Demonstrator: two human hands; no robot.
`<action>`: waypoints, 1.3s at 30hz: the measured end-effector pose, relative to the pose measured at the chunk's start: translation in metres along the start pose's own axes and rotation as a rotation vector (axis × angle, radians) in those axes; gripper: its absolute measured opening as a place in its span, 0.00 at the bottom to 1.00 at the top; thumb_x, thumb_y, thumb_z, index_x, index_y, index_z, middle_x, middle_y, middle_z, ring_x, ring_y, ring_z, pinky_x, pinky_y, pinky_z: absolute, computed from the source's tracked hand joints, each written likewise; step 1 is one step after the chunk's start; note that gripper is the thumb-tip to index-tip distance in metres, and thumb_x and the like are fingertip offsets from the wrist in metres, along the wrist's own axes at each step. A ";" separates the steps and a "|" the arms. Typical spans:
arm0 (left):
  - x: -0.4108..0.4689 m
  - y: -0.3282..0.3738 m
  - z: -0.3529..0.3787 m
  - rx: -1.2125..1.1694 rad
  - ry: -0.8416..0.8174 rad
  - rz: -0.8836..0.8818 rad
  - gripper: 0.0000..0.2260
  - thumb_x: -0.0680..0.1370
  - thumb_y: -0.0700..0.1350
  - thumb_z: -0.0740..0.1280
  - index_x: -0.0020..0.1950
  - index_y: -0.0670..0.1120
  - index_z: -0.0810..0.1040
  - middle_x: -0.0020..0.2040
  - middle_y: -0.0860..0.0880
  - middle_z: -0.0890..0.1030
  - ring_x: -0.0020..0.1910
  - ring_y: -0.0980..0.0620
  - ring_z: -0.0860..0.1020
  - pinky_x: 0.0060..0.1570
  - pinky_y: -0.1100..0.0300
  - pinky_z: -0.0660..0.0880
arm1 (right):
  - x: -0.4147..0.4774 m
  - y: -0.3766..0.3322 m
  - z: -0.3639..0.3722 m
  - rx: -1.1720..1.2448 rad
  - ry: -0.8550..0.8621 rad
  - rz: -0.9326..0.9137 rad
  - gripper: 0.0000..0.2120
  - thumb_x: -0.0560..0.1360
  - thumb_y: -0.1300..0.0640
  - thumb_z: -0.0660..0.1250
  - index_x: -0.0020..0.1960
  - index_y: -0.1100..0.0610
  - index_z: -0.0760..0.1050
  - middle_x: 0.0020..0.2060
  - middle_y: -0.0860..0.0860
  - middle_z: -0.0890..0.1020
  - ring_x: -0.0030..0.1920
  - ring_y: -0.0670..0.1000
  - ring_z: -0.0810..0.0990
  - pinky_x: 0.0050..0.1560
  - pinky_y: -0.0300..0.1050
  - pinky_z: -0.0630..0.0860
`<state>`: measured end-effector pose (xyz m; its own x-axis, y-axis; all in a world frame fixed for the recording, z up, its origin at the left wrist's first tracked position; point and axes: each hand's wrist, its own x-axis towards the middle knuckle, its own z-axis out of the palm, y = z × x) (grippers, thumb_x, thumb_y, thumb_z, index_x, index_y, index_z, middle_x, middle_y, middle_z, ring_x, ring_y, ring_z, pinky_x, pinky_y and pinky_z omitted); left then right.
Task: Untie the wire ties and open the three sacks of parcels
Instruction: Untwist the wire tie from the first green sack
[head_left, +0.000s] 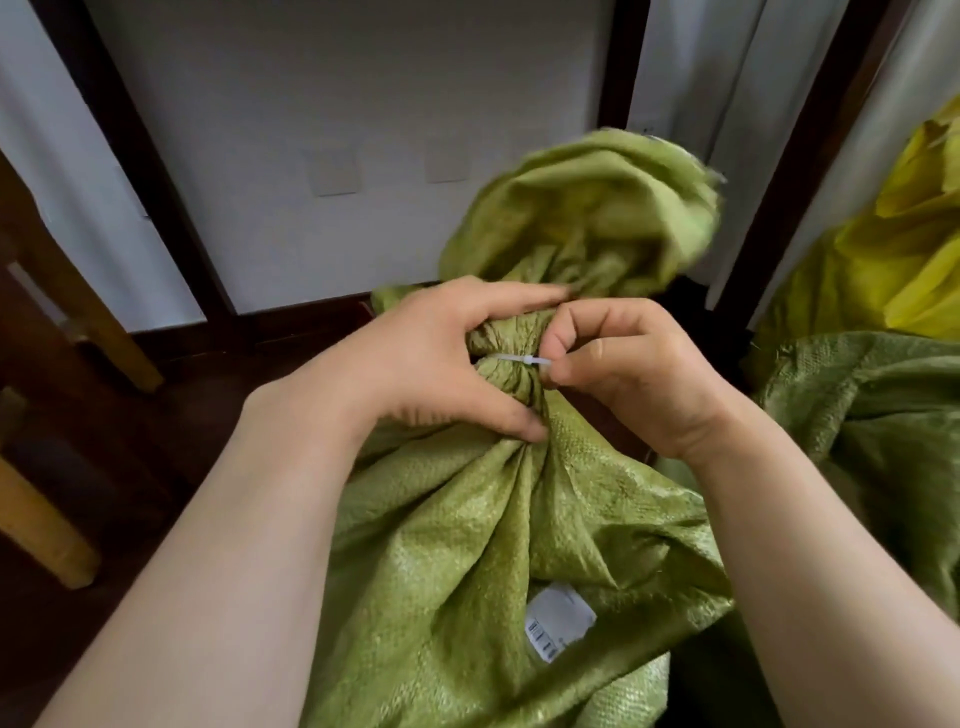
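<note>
1. Nearest, the green sack (467, 545) lies bulging, white label (558, 618) facing up.
2. Left hand (436, 364) clamps the gathered neck, steadying it, I'd say.
3. Right hand (628, 369) pinches the white tie (522, 360) cinched around that neck, likely working its lock.
4. Beyond, the sack's mouth (597, 218) blurs; two more sacks sit right, cut off.

- The floor (208, 415) is dark brown wood and carries everything here.
- A green woven sack (467, 545) rests on it in the middle, tied at the neck, with a white label (558, 618) on its side.
- A second green sack (883, 415) sits just to the right.
- A yellow sack (893, 249) stands behind that one.
- Light wooden furniture legs (47, 530) stand on the floor at the left.
</note>
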<state>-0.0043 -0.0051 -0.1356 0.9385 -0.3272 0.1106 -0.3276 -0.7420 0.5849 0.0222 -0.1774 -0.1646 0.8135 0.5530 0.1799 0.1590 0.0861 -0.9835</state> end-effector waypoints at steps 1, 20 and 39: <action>0.000 -0.003 0.000 -0.006 -0.003 -0.039 0.43 0.52 0.58 0.79 0.64 0.73 0.65 0.64 0.64 0.70 0.66 0.62 0.67 0.69 0.55 0.65 | 0.000 0.001 0.000 0.008 0.007 0.003 0.02 0.61 0.67 0.64 0.31 0.62 0.74 0.24 0.48 0.74 0.26 0.43 0.72 0.32 0.34 0.70; 0.005 -0.013 0.034 0.151 0.228 -0.324 0.30 0.64 0.59 0.75 0.64 0.55 0.73 0.58 0.53 0.77 0.60 0.50 0.74 0.55 0.57 0.71 | 0.001 -0.011 -0.003 -0.453 0.272 0.095 0.03 0.71 0.60 0.72 0.38 0.58 0.84 0.22 0.48 0.77 0.20 0.42 0.70 0.23 0.30 0.66; 0.009 -0.013 0.045 0.199 0.236 -0.395 0.15 0.66 0.55 0.73 0.49 0.54 0.77 0.47 0.54 0.79 0.50 0.49 0.76 0.45 0.56 0.73 | 0.007 -0.002 0.001 -0.647 0.237 0.144 0.02 0.72 0.63 0.71 0.42 0.58 0.81 0.21 0.46 0.78 0.18 0.42 0.73 0.20 0.33 0.69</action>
<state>0.0030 -0.0250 -0.1782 0.9867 0.1253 0.1040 0.0646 -0.8874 0.4564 0.0274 -0.1730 -0.1616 0.9396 0.3204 0.1204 0.2819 -0.5251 -0.8030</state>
